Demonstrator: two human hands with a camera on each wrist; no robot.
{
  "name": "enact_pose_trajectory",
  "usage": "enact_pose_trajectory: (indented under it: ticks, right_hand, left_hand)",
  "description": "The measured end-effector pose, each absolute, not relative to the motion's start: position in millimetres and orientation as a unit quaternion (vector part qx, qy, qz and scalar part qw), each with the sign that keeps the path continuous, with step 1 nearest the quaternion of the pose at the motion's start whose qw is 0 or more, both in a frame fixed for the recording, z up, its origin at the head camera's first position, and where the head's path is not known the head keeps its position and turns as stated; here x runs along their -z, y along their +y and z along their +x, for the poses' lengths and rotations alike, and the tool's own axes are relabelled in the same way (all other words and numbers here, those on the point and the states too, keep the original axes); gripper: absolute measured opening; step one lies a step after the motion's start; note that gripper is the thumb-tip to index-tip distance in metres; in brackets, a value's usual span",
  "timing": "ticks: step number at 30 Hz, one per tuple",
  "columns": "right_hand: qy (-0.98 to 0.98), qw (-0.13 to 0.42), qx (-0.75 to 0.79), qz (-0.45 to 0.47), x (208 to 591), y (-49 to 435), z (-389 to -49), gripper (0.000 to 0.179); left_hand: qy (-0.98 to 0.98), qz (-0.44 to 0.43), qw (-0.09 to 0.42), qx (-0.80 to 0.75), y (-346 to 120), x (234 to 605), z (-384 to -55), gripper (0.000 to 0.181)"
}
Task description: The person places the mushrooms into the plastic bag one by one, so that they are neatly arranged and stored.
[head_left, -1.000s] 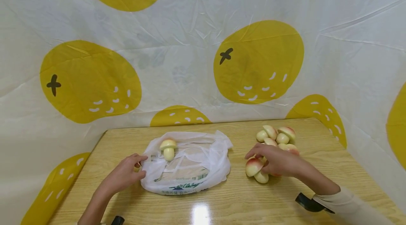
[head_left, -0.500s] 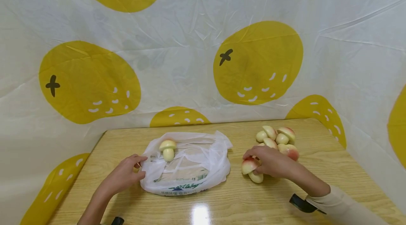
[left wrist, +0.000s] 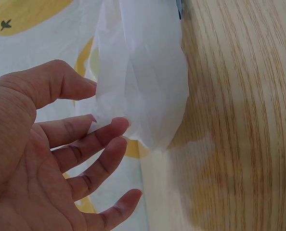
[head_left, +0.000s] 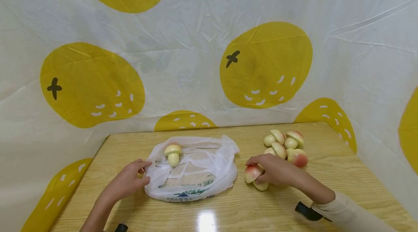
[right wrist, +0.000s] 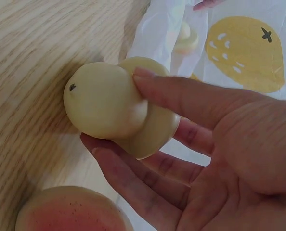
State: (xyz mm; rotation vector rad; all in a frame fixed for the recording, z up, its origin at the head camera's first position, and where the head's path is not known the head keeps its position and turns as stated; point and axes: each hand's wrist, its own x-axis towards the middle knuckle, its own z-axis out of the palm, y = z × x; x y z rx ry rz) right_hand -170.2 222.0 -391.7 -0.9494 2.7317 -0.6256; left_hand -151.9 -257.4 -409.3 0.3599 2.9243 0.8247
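Since the earlier frame, your right hand has carried a smooth, cream-coloured, pink-capped mushroom piece slightly toward nine o'clock, away from its group; your left hand has barely shifted. The held piece is now near the thin white translucent plastic bag, at its three o'clock; whether it touches the pale wood-grained table you cannot tell. Your right thumb lies where stem meets cap, fingers bent beneath, so you have it grasped. At the bag's nine o'clock, your left fingertips lightly hold its edge, other fingers loose. A second rounded cream mushroom piece lies within the bag's rim, toward ten o'clock. Four matching cream-and-pink mushroom pieces sit at two o'clock from the held one.

The held piece should be light, firm and hard to damage, perhaps slick on the domed cap; the narrowed neck looks the surest hold. The bag is limp and likely to slide or crumple, so pinch its rim gently.
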Motion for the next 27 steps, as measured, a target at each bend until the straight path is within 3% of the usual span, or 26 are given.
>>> enact_pose_trajectory:
  ticks: [27]
  right_hand:
    - [0.878, 0.138, 0.344, -0.304, 383, 229, -187, 0.050]
  left_hand:
    - [0.951, 0.126, 0.042, -0.279, -257, 410, -152, 0.047]
